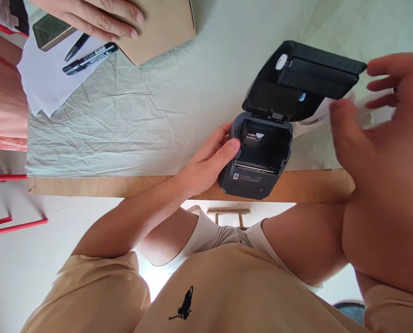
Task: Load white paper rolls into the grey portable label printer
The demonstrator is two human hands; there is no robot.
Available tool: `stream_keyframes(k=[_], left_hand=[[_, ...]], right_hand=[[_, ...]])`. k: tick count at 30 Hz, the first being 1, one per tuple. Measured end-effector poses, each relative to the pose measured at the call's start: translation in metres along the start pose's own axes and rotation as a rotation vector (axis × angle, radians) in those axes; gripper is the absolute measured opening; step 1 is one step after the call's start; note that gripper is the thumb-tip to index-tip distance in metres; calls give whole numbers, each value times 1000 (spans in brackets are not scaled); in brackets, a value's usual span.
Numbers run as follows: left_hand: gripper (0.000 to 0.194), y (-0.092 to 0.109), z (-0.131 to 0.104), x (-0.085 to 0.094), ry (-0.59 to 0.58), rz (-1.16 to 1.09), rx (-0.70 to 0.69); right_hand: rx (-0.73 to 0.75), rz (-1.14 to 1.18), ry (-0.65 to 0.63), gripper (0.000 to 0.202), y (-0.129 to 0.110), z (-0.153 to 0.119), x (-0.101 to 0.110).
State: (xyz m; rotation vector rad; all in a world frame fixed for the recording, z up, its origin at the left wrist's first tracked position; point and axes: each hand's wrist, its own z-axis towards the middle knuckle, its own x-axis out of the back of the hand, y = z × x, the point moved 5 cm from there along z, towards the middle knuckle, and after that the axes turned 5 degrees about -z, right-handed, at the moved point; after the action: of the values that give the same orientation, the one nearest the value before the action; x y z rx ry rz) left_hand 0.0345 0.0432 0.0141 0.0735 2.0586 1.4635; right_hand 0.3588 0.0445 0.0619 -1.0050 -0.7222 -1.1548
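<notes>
My left hand (215, 159) is closed around the left side of a dark label printer (250, 182), its thumb on the rim of the roll bay. The printer is tilted over the table's front edge, and its lid (272, 88) stands swung up. In the bay I see a small printed sticker (254, 137) and no roll. My right hand (383, 101) is beside the lid's right corner, thumb and fingers apart, with nothing in its grip; whether a fingertip touches the lid is hard to tell. Behind the lid a whitish thing (322, 111) is partly hidden.
Another person's hand (105, 18) rests on a cardboard box (161, 27) at the back. Left of it lie white paper (41, 88), a black marker (88, 58), a pen (76, 47) and a phone-like device (52, 31). A creased cloth (130, 111) covers the wooden-edged table (88, 186).
</notes>
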Motion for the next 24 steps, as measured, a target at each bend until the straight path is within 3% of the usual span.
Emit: stream_keyframes(k=[3,6,9,13,20,24], left_hand=[[80,0,0,0,4,10,3],[78,-1,0,1,-7,7,-4],[79,-3,-1,3,-19,0,-1],[81,-3,-2,4,-25,2,23],[76,2,-3,0,-16,1,13],[79,2,-4,0,-11,1,12]], right_hand=[[-34,-74,-80,73,-4,22,-19],[-93,-155,-134,56,-3,31,-27],[53,-66,-175,31,-15,25,-21],[254,1,-184,36,-25,6,-16],[164,16,-116,26,-23,3,-24],[170,56,-158,41,-28,1,-24]])
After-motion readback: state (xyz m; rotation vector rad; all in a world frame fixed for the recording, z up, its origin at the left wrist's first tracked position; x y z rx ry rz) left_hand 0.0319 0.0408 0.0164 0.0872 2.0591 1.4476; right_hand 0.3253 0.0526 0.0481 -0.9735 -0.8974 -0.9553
